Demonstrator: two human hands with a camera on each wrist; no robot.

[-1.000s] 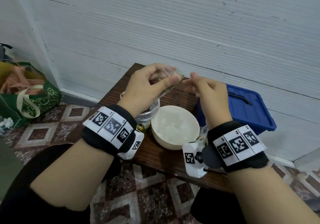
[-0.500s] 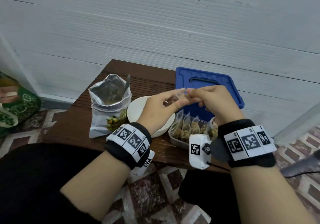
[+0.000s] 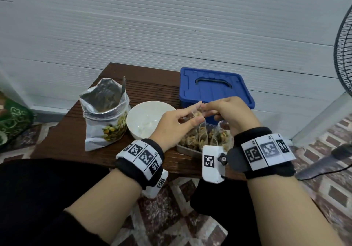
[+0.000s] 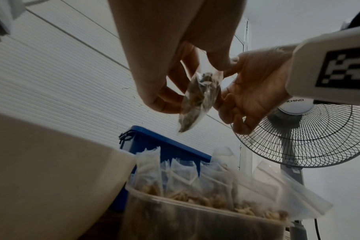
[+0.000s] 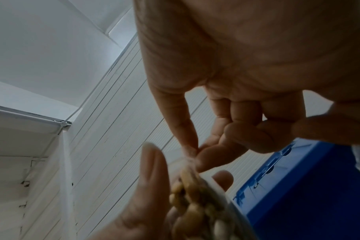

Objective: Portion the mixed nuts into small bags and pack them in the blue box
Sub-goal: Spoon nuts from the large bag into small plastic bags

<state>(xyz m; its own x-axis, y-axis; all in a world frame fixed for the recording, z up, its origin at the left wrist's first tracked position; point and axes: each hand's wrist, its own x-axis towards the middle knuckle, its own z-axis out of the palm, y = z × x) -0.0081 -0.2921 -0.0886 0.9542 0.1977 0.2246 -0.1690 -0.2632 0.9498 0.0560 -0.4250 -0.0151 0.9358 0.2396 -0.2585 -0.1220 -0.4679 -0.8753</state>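
Both hands hold one small clear bag of nuts [image 3: 197, 114] above the table. My left hand [image 3: 177, 120] pinches its top edge between thumb and fingers, and my right hand [image 3: 224, 110] pinches the same edge from the right. From the left wrist the small bag [image 4: 199, 97] hangs below the fingertips; the right wrist shows the small bag [image 5: 197, 199] close up. Below, several filled small bags [image 3: 202, 137] stand in a clear tray [image 3: 187, 151]. The blue box [image 3: 215, 89] sits behind with its lid closed. A foil pouch of mixed nuts [image 3: 105, 112] stands open at the left.
A white bowl [image 3: 147, 120] sits between the pouch and the tray on the brown slatted table [image 3: 150, 80]. A standing fan [image 3: 342, 55] is at the right, a green bag [image 3: 11, 120] on the tiled floor at the left. A white wall runs close behind.
The view swung right, bringing pouch, tray and fan into sight. Both hands came down and right with the small bag, from above the bowl to above the tray, still pinching its top.
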